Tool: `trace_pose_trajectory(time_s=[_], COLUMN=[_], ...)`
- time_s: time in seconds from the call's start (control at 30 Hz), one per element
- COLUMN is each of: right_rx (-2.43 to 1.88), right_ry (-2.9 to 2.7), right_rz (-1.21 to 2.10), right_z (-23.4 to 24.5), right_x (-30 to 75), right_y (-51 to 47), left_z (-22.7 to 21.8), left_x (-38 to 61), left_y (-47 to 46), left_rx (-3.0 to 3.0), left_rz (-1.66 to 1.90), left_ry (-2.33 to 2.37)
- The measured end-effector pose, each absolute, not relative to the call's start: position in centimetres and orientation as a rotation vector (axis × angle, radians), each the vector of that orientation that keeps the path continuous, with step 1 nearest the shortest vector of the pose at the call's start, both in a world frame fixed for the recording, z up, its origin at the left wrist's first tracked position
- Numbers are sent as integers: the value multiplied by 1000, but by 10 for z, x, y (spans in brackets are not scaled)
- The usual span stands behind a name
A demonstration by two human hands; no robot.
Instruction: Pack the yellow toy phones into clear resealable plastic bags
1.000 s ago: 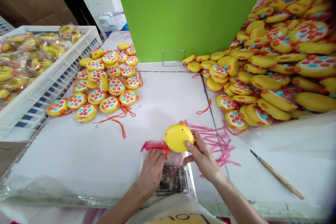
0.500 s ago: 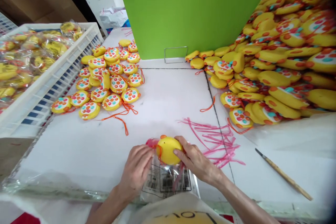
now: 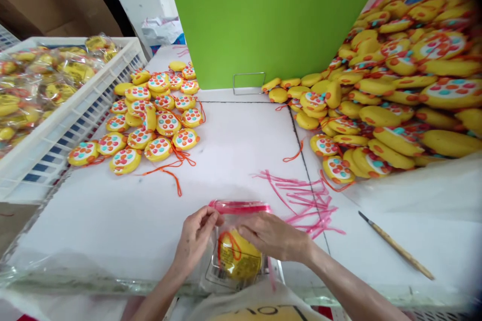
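Note:
A yellow oval toy (image 3: 246, 257) with an orange cord loop (image 3: 230, 242) lies inside a clear plastic bag (image 3: 216, 277) printed with dark text, close to the table's front edge. Along the bag's upper side runs a pink strip (image 3: 241, 206). My left hand (image 3: 198, 234) is closed in a pinch at the bag's upper left edge. At the bag's mouth, my right hand (image 3: 276, 236) bends over the toy's upper right side, thumb against it. Its other fingertips are partly hidden.
Yellow toys with coloured dots (image 3: 158, 148) lie to the left, beside a white crate (image 3: 124, 60) of bagged toys. A large toy heap (image 3: 395, 110) fills the right. Pink strips (image 3: 309, 200), a wooden-handled tool (image 3: 395, 245) and a green board (image 3: 278, 20) are also around.
The yellow toy has gone from above the bag to inside it, moving toward me. My right hand followed it down to the bag's mouth; my left hand stays at the bag's left edge.

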State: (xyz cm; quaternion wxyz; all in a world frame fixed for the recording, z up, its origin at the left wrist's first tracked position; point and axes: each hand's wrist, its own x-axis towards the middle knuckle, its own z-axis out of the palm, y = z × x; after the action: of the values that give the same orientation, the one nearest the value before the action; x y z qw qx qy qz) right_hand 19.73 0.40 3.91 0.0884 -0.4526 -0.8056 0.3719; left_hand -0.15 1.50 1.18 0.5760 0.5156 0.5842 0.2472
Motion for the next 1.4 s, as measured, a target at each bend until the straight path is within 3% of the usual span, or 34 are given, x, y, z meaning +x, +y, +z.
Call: trace_pose_trajectory(time_s=[0.1,0.37,0.63,1.0,1.23,1.4], right_rx=[-1208,-1899,-1427,-1355,-1582,-2162], right_ry=[-2573,-2131,-2191,-2544,-2204,-2027], right_rz=[1054,284,751,428,489,104], right_z=[35,45,38,15,18,4], right_x=[191,274,175,136,184,307], right_y=[8,32,8,20,25,20], left_z=[12,1,1,11,8,2], left_x=[-4,-16,-18,-5,-7,-15], left_y=[10,3,3,-2,-8,-6], left_rx=[1150,940,944,1353,1283,1023], left_rz=[595,651,614,619,610,684], left_ry=[1366,1312,1259,1410,1378,1328])
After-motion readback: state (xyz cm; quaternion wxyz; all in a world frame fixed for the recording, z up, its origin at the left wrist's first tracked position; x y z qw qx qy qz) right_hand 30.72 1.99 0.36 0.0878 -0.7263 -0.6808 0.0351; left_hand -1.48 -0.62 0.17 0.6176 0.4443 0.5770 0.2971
